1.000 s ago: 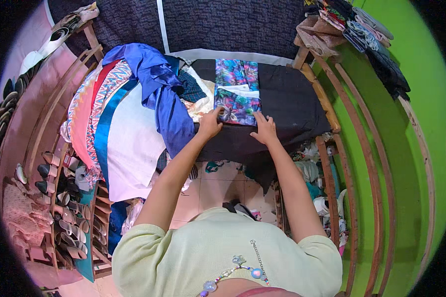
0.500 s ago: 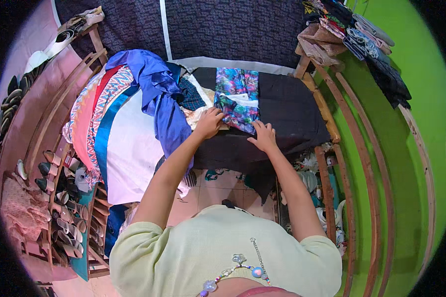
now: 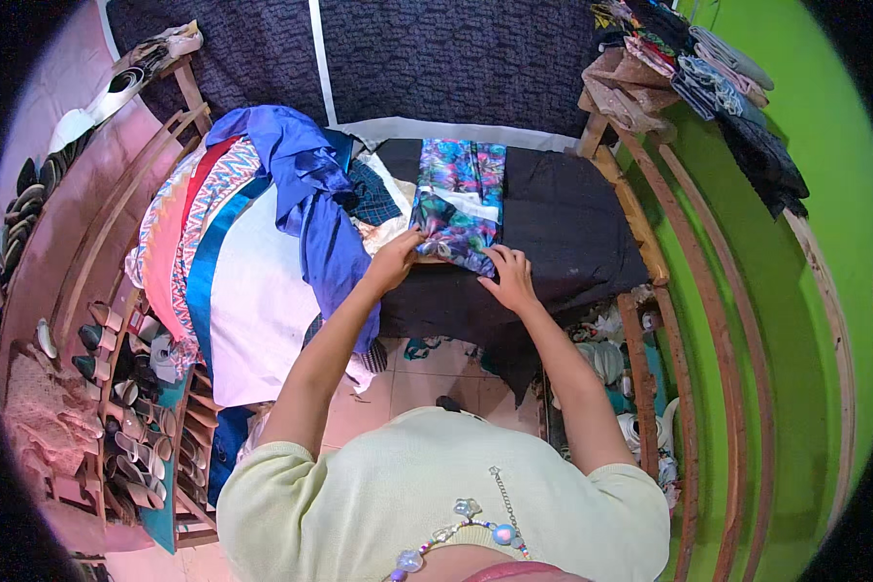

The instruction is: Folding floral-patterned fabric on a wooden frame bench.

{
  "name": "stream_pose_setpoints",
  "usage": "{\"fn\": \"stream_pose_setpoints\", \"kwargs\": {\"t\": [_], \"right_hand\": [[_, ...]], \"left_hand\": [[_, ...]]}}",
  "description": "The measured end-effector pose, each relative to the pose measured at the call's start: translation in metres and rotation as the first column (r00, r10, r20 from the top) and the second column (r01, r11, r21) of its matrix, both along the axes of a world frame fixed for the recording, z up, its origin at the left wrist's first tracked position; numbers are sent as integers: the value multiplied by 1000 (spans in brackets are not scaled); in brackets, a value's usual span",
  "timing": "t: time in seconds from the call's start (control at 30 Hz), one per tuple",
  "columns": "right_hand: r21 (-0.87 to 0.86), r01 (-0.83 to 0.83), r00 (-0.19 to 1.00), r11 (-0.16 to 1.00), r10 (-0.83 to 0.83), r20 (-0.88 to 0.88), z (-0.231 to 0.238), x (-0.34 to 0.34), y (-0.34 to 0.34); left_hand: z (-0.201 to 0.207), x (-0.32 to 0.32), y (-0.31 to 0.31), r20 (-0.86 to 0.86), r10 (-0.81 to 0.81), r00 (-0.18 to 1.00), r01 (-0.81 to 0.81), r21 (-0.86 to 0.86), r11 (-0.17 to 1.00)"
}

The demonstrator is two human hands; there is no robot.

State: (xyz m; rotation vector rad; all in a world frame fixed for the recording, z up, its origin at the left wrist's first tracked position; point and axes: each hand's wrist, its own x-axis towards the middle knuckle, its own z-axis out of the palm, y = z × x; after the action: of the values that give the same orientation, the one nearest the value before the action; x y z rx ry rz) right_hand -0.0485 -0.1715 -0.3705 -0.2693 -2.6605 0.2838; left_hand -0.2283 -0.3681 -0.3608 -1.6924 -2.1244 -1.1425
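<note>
A multicoloured patterned cloth [image 3: 462,167] in blue, purple and green lies folded into a narrow strip on the black-covered bed. A white patch crosses its middle. My left hand [image 3: 394,262] is closed on its near left corner, fingertips partly hidden by the fabric. At the near right corner my right hand [image 3: 512,278] pinches the edge between thumb and fingers. Close to my left hand lie a cream cloth [image 3: 386,231] and a dark checked cloth [image 3: 371,199]. What kind of garment the patterned cloth is, I cannot tell.
A blue cloth [image 3: 312,194] and a white sheet [image 3: 252,291] drape over the bed's left side. Wooden rails [image 3: 723,320] run along the right, below hanging clothes [image 3: 718,87]. Racks of shoes [image 3: 136,456] stand at the lower left.
Both hands have moved slightly nearer to me, with the near end of the patterned cloth drawn along and turned a little. My right fingers have closed in on its corner.
</note>
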Motion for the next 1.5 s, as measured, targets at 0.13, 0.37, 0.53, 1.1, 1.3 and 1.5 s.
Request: {"fn": "stream_pose_setpoints", "kwargs": {"t": [0.13, 0.37, 0.53, 1.1, 1.3, 1.5], "right_hand": [[-42, -14, 996, 999, 10, -91, -4, -4, -8], [44, 47, 962, 998, -33, -272, -12, -11, -14], [98, -38, 960, 994, 64, -274, -6, -17, -19], [-158, -296, 940, 942, 258, -223, -20, 32, -47], [-248, -182, 948, 951, 103, -301, -22, 26, -51], [-288, -171, 929, 942, 58, -365, -35, 25, -49]], "left_hand": [[2, 5, -9, 68, 8, 998, -10, 21, 1000], [25, 21, -35, 75, 21, 997, -21, 9, 1000], [28, 35, -56, 30, 25, 999, -24, -33, 999], [14, 65, -96, -40, -144, 989, 139, -107, 985], [-5, 46, -77, -93, 0, 996, -9, -92, 996], [-3, 31, -46, -184, -25, 983, 15, -56, 998]]}}
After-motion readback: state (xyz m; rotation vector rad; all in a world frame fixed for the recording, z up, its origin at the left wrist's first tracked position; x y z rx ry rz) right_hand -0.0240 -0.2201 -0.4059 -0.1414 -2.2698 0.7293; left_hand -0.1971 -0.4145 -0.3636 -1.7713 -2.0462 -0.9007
